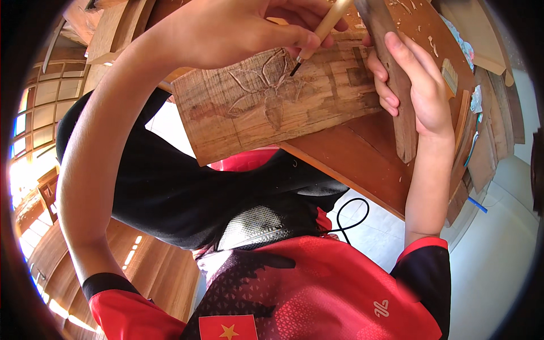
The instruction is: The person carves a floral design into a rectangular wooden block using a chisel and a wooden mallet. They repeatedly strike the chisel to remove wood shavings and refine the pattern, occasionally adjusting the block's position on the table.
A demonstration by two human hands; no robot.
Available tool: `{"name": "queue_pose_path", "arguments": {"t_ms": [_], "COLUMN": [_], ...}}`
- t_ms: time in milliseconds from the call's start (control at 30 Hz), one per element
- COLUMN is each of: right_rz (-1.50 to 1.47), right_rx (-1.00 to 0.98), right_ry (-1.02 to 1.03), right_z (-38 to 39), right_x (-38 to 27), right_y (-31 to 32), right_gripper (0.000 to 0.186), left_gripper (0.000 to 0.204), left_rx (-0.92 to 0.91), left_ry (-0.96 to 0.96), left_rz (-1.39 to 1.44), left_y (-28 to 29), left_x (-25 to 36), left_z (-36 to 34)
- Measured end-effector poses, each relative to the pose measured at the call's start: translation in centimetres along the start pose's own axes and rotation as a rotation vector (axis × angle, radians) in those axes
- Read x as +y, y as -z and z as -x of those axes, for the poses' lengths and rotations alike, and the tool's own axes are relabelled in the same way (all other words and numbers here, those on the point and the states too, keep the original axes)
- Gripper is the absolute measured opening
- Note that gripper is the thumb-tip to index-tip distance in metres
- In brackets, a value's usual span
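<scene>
Head view: a chisel point(317, 35) is gripped in the closed left hand point(238, 31), tip on the flower cut into the board point(272, 99) at centre, a mallet point(391, 68) clasped by the right hand point(416, 85); light, steady taps are advised

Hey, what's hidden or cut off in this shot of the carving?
Head view:
- Upper end of the chisel handle: hidden by the left hand and cut by the top edge.
- Top of the dark wooden bar in the right hand: cut off.
- Board far edge: under the hands.
</scene>
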State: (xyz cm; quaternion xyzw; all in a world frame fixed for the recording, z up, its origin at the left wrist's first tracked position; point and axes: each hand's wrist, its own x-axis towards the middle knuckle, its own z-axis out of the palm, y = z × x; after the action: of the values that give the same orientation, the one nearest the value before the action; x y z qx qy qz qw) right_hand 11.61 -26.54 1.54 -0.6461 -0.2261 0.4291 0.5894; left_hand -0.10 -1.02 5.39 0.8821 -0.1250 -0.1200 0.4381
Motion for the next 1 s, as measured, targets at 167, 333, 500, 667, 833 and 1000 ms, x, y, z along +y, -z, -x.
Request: {"name": "queue_pose_path", "arguments": {"t_ms": [167,333,500,667,833,1000], "right_rz": [-0.009,-0.046,-0.064,-0.058,-0.092,0.056], "right_rx": [0.019,-0.031,-0.023,-0.037,-0.058,0.075], "right_ry": [-0.004,0.011,0.014,0.006,0.011,0.275], "right_z": [0.1,0.0,0.0,-0.1,0.2,0.7], "right_x": [0.2,0.2,0.4,0.2,0.2,0.5], "right_y": [0.1,0.5,0.6,0.3,0.7,-0.6], "right_gripper": [0.044,0.043,0.042,0.042,0.039,0.051], "left_gripper": [0.033,0.038,0.042,0.046,0.043,0.037], "left_rx": [0.029,-0.064,-0.067,-0.141,-0.128,-0.204], "left_ry": [0.064,-0.025,-0.245,-0.270,-0.100,-0.261], "left_rz": [0.050,0.156,0.315,0.348,0.288,0.379], "left_y": [-0.8,-0.5,-1.1,-1.2,-1.3,-1.5], "left_x": [-0.4,-1.0,-1.1,-1.7,0.0,-2.2], "left_z": [-0.5,-0.7,0.0,-0.4,-0.3,-0.7]}}
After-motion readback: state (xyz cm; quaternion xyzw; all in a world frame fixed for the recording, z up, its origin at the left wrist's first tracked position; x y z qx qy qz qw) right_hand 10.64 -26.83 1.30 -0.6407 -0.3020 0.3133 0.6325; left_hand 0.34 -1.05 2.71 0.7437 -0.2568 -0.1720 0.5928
